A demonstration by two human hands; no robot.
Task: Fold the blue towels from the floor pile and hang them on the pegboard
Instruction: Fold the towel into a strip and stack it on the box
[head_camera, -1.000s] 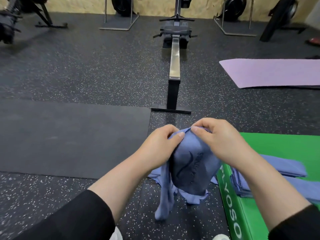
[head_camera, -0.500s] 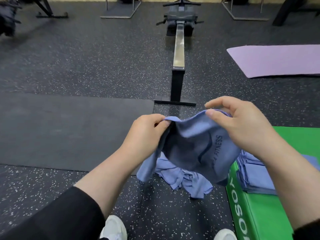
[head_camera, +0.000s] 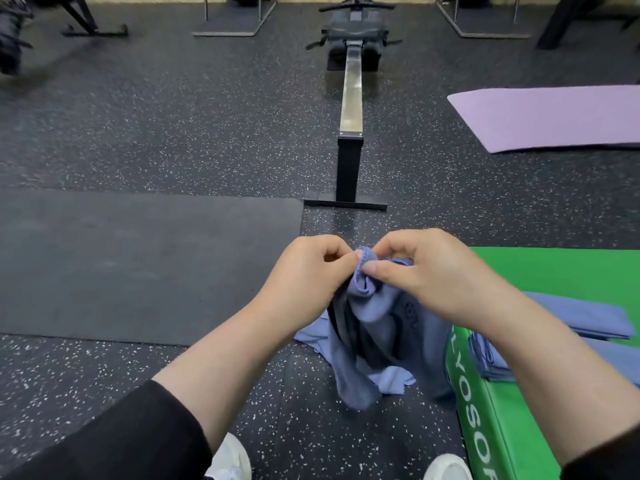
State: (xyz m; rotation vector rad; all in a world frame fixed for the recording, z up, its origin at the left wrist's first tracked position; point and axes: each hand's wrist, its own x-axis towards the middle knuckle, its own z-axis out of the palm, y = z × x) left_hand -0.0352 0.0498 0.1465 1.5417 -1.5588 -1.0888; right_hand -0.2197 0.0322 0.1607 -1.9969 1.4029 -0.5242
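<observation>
A blue towel (head_camera: 377,327) with dark print hangs bunched between my two hands above the floor. My left hand (head_camera: 308,275) pinches its top edge with thumb and curled fingers. Close beside it my right hand (head_camera: 426,271) pinches the same gathered edge. Below the held towel, more crumpled blue towels (head_camera: 391,377) lie on the speckled floor. Folded blue towels (head_camera: 585,317) rest on the green box (head_camera: 502,417) at the right. No pegboard is in view.
A rowing machine (head_camera: 349,109) runs straight ahead from just beyond my hands. A dark floor mat (head_camera: 138,265) lies to the left and a purple mat (head_camera: 554,116) to the far right. Equipment stands line the back wall. My white shoes (head_camera: 228,459) show at the bottom.
My hands, spread apart half a second ago with the towel stretched between them, have come together, gathering the towel's top edge into a bunch.
</observation>
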